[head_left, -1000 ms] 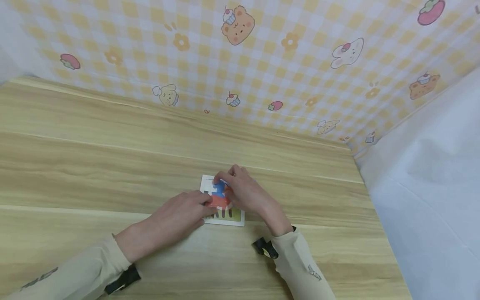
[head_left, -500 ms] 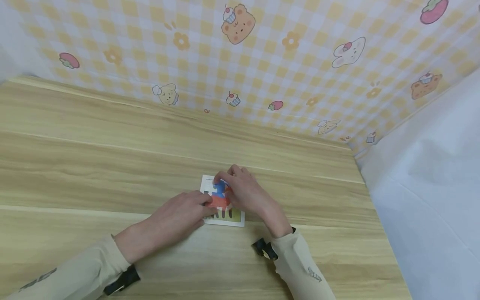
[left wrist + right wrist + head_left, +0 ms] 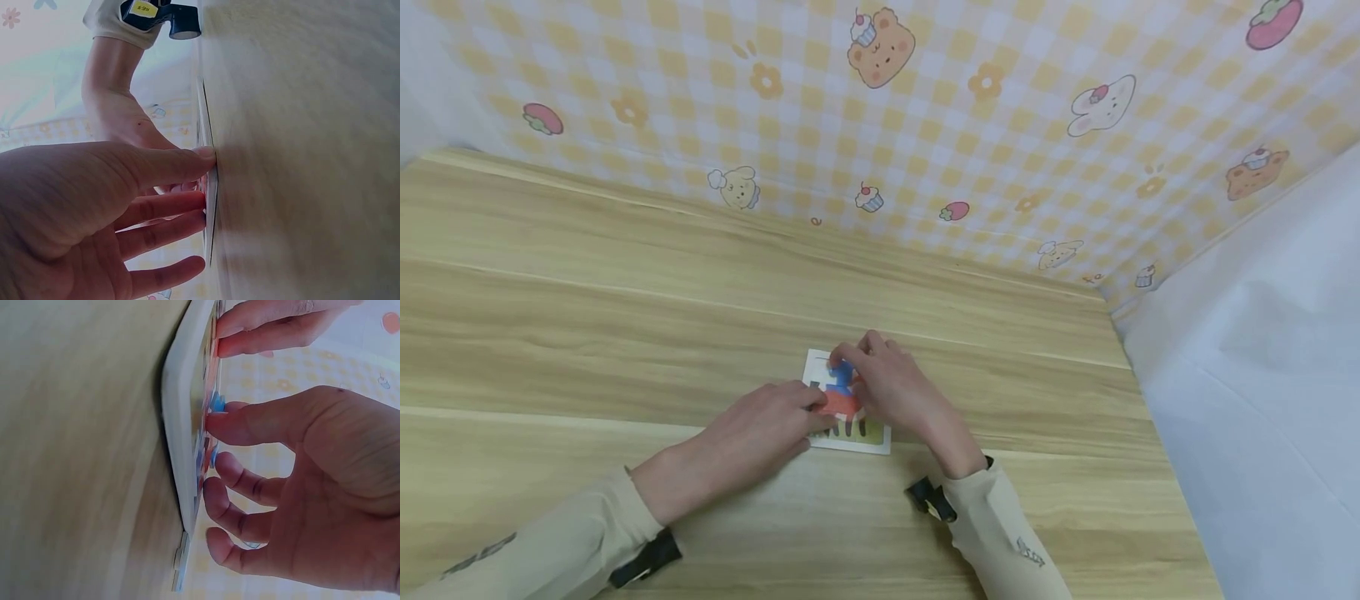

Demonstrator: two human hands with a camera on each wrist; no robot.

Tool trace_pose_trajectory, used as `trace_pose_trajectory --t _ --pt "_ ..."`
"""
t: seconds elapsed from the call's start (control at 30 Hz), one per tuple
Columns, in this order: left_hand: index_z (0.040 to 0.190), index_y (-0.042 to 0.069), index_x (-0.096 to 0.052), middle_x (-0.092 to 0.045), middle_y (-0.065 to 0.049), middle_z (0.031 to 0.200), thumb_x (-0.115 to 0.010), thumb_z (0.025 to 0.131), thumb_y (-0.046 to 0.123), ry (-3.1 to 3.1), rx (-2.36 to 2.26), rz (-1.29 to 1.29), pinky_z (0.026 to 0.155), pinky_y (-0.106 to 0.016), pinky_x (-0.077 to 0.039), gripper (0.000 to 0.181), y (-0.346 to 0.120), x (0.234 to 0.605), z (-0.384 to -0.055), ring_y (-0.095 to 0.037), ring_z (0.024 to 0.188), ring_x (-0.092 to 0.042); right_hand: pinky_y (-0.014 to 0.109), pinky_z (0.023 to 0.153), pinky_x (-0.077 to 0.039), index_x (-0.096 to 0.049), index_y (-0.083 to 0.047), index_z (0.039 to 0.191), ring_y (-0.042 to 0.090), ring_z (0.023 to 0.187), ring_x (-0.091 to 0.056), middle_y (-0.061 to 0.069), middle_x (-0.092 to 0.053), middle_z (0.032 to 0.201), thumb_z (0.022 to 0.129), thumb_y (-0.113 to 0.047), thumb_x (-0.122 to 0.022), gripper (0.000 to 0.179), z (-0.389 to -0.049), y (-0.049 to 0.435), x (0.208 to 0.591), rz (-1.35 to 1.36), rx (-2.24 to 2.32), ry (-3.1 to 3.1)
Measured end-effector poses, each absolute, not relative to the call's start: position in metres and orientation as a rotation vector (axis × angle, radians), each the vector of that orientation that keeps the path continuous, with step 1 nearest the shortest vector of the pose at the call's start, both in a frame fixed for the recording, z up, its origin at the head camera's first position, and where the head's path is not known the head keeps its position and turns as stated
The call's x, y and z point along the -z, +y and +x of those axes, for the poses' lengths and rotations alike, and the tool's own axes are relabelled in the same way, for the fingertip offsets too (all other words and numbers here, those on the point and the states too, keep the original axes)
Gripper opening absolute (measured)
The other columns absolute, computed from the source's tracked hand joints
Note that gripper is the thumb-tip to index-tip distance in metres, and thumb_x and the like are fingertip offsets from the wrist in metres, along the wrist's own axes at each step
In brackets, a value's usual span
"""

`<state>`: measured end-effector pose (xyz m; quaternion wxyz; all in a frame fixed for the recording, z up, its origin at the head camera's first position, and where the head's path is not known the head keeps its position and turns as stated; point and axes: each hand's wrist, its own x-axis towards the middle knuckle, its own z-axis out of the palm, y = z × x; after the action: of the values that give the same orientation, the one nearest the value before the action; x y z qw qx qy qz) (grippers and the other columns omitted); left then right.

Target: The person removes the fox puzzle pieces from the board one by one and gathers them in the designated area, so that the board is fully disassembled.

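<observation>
A flat picture board [image 3: 853, 447] with a white border lies on the table. Its picture shows red, blue and dark-legged shapes, partly covered by both hands. My left hand [image 3: 748, 433] rests on the board's left side; in the left wrist view its fingers stretch straight onto the surface, the thumb [image 3: 187, 164] at the edge. Bent over the upper right part is my right hand [image 3: 895, 385]. Between its thumb and index finger sits a blue puzzle piece [image 3: 217, 402], slightly raised from the board and pinched there. The fingers hide part of that piece.
Wood-grain tabletop [image 3: 625, 333] surrounds the board. A yellow checked cloth [image 3: 805, 125] hangs along the back, and white sheeting [image 3: 1247, 358] borders the right side. A thin flat piece [image 3: 180, 562] lies by the board's far end in the right wrist view.
Both hands and the board keep practically the same positions. The head view shifts very slightly.
</observation>
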<state>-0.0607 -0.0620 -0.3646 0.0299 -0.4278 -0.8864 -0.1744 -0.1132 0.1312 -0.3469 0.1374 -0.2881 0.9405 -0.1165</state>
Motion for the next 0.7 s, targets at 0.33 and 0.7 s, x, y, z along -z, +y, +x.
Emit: trace_pose_trajectory --t 0.33,0.7 --pt "0.103 0.012 -0.071 -0.058 -0.003 0.092 -0.076 0.074 0.009 -2.732 0.524 -1.317 0.071 -0.034 -0.049 0.03 -0.0609 0.3646 -0.0608 -0.017 0.079 -0.052 0.024 0.071 -0.042 -0.056 -0.021 0.117 0.016 0.085 -0.043 0.0 -0.047 0.101 0.086 -0.004 -0.062 0.036 -0.1148 0.1349 0.3468 -0.896 0.407 2.7" --pt "0.104 0.011 -0.071 -0.059 -0.004 0.095 -0.075 0.074 0.008 -2.726 0.542 -1.32 0.071 -0.035 -0.049 0.03 -0.0605 0.3668 -0.0617 -0.017 0.082 -0.054 0.024 0.069 -0.042 -0.055 -0.02 0.115 0.015 0.084 -0.044 0.002 -0.047 0.101 0.085 -0.001 -0.062 0.037 -0.115 0.1348 0.3469 -0.921 0.424 2.701"
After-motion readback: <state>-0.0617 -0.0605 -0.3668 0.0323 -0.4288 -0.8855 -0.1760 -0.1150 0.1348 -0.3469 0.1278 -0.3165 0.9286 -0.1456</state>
